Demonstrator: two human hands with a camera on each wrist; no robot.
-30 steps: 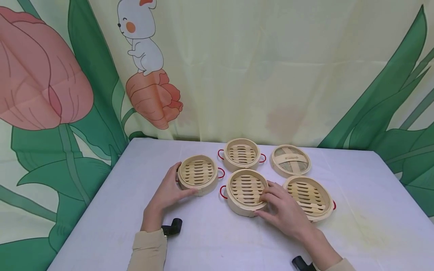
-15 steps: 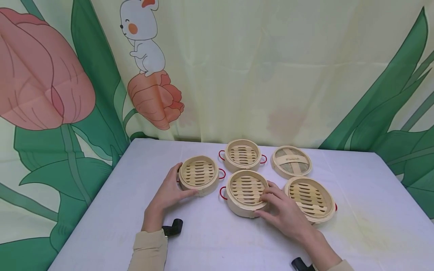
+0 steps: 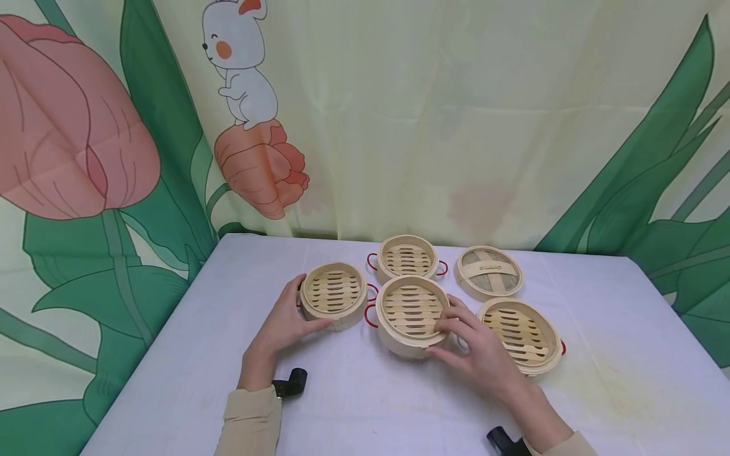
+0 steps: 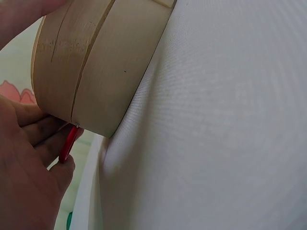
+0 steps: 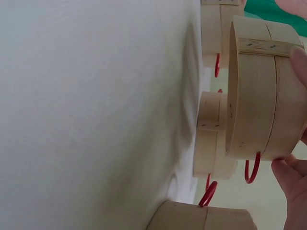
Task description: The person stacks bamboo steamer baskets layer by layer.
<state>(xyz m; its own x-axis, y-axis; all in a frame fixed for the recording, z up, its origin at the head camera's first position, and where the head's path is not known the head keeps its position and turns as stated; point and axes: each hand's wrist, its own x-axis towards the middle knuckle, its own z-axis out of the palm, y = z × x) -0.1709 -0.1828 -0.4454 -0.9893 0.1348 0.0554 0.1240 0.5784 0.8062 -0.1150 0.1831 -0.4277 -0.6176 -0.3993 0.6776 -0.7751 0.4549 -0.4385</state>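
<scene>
Four round bamboo steamer baskets with slatted floors and red wire handles, plus one round bamboo lid with a crossed strap on top, sit on a table covered in a pale lilac-white cloth (image 3: 199, 354). Farthest left, the left hand (image 3: 282, 326) wraps around the near-left side of the left bamboo steamer basket (image 3: 333, 292), fingers curled against its wall and thumb along the near rim; the left wrist view shows this basket's side wall (image 4: 91, 67) resting flat on the cloth, with fingers (image 4: 38, 134) touching its red handle. A small black device (image 3: 291, 382) lies on the cloth just beside the left wrist, above a beige sleeve (image 3: 251, 421).

Next to the right, the middle bamboo steamer basket (image 3: 412, 311) is grasped by the right hand (image 3: 476, 358), fingertips over its right rim and thumb under its near wall. In the right wrist view this basket (image 5: 254, 91) is clear of the cloth, lifted and apart from the surface, with the others standing behind it. Just behind it stands the far bamboo steamer basket (image 3: 407, 258), its red handles showing at both sides. Further right, the bamboo lid (image 3: 489, 272) lies flat near the back, and the right-hand bamboo steamer basket (image 3: 520, 334) sits nearer, just beside the right hand's knuckles. Behind the table hangs a printed backdrop (image 3: 456, 126) with a white cartoon rabbit, pink tulips and green leaves.
</scene>
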